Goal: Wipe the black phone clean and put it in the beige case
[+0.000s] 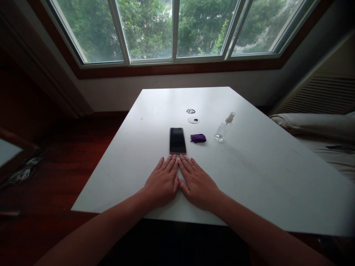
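Observation:
My left hand lies flat on the white table, fingers stretched out and pointing away from me. Beside it my right hand rests flat too, and the two meet at the thumbs and index fingers. Neither holds anything. Just beyond the fingertips is a smartphone, screen up and dark, with a pinkish edge; whether the fingers touch it I cannot tell. To its right sits a folded purple cloth. Farther right, a clear spray bottle with a whitish top lies on its side or leans; I cannot tell which.
Behind the phone, a round hole and a round cover show in the tabletop. A window spans the wall past the table. Bedding or a cushion is at the right. Cables lie on the dark red floor at left.

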Tool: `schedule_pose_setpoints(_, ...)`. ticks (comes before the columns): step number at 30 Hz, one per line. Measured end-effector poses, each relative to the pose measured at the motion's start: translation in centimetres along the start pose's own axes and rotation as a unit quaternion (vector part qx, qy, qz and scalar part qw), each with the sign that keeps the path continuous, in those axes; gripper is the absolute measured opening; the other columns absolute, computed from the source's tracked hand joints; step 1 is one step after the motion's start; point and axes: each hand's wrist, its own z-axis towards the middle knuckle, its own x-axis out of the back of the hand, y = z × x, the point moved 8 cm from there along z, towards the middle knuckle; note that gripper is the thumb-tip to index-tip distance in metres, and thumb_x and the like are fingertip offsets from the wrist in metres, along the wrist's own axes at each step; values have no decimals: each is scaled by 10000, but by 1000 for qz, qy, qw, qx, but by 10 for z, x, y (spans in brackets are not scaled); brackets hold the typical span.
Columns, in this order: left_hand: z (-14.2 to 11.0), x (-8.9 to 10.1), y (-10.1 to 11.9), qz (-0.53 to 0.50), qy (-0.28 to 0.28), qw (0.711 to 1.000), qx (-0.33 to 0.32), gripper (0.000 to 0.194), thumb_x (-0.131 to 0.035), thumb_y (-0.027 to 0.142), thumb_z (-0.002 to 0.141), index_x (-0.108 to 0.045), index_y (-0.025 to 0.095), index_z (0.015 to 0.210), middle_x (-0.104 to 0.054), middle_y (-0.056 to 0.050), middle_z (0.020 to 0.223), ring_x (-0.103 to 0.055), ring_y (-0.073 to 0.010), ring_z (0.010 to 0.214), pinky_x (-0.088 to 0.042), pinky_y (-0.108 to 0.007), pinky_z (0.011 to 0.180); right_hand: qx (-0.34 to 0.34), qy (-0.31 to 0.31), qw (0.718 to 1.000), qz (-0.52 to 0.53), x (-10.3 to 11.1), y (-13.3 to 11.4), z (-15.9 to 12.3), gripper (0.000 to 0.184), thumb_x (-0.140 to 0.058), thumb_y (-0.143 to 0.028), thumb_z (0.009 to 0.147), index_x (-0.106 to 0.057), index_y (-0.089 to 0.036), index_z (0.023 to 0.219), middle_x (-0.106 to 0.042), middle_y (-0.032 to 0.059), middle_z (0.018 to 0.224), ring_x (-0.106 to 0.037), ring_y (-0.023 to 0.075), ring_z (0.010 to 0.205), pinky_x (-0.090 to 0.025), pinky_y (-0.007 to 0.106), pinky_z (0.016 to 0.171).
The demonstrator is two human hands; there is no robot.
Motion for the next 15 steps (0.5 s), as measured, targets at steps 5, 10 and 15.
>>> schedule_pose_setpoints(5, 1, -1, -1, 0, -3, 1000, 0, 624, -312, 355, 1021, -217, 111, 1587, -128, -90, 1658, -85, -216, 1557, -107, -469, 1296, -2, -2, 1000, 7, 0, 0, 0, 674, -389, -361, 986, -287, -44, 1572, -188, 130, 1623, -221, 238, 1536, -260, 468, 1289)
schedule_pose_setpoints(10, 1, -1, -1, -1, -4, 1000, 1, 622, -307, 361, 1026, -205, 124, 1592, -120, -87, 1659, -81, -215, 1558, -103, -468, 1295, -2, -3, 1000, 5, 0, 0, -1, 669, -382, -363, 990, -294, -38, 1568, -190, 134, 1621, -221, 240, 1536, -259, 468, 1288)
schedule_pose_setpoints(15, 1, -2, -2, -1, -7, 1000, 1, 626, -303, 367, 1028, -191, 126, 1595, -112, -83, 1661, -83, -212, 1558, -105, -462, 1295, -3, -11, 1000, -2, -1, 0, 0, 671, -365, -376, 995, -286, -41, 1571, -186, 133, 1623, -217, 239, 1537, -259, 469, 1286)
